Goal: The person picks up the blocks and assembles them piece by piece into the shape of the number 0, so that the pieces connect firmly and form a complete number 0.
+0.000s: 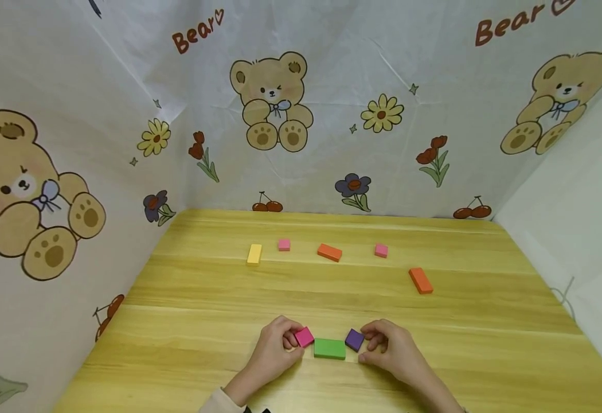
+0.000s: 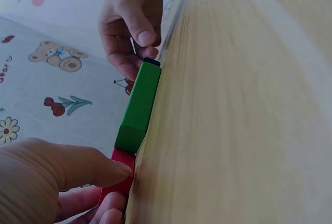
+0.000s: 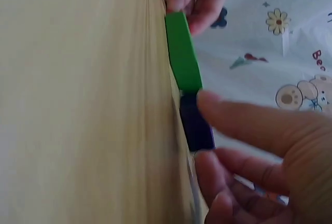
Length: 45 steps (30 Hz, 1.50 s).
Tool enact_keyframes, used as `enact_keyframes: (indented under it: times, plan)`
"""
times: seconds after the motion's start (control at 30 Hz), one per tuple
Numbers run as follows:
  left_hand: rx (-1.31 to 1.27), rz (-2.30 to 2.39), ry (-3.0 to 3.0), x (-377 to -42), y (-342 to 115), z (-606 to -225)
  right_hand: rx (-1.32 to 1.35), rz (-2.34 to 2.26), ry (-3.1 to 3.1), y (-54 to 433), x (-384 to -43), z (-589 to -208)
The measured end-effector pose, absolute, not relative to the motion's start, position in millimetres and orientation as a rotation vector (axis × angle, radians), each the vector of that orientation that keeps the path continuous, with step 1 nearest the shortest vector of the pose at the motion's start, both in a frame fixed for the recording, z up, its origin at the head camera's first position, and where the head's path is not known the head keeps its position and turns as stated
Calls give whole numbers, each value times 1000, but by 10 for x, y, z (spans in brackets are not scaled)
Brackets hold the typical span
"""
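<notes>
A green rectangular block lies flat on the wooden table between two small square blocks. At its left is a pink block, turned at an angle, which my left hand pinches between thumb and fingers; in the left wrist view the thumb lies against it. To the green block's right, a dark purple block sits tilted, with my right hand curled at its outer side. The right wrist view has the thumb and index finger at either end of the purple block.
Farther back on the table lie a yellow block, two small pink blocks and two orange blocks. A bear-print cloth hangs behind and at the left. A thin cord shows at the right edge.
</notes>
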<state>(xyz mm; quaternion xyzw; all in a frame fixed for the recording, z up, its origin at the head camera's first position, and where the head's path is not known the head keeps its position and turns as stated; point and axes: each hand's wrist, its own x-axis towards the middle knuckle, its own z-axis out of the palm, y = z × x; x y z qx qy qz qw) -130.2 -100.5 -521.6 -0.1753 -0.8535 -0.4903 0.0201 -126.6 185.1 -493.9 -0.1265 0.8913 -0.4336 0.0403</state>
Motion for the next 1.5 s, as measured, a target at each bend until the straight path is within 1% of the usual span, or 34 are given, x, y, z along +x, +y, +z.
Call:
enact_keyframes:
  times: [0.17,0.37,0.5,0.67,0.77,0.93,1.5]
  plan:
    - [-544,-1513,-2648,-1288,-994,-5212,-322,-1263,2837,2095,-1367,-4758]
    - [-548,-1498,-2640,-1298,-992,-5197,-337,-1254,3019,2655,-1735,-4564]
    - [-547,-1504,-2636,-1285,-992,-5194,-340,-1182,3007,3012,-2005,-4532]
    - [-529,-1523,-2637,-1274,-998,-5196,-338,-1143,2804,3269,-2271,-4585]
    - [-535,-1524,-2635,-1274,-1000,-5199,-347,-1184,2705,3338,-2364,-4651]
    - [-549,-1497,-2638,-1276,-997,-5221,-338,-1221,2619,3361,-2424,-4702]
    - [-557,-1488,-2630,-1284,-1000,-5241,-272,-1224,2621,3318,-2449,-4826]
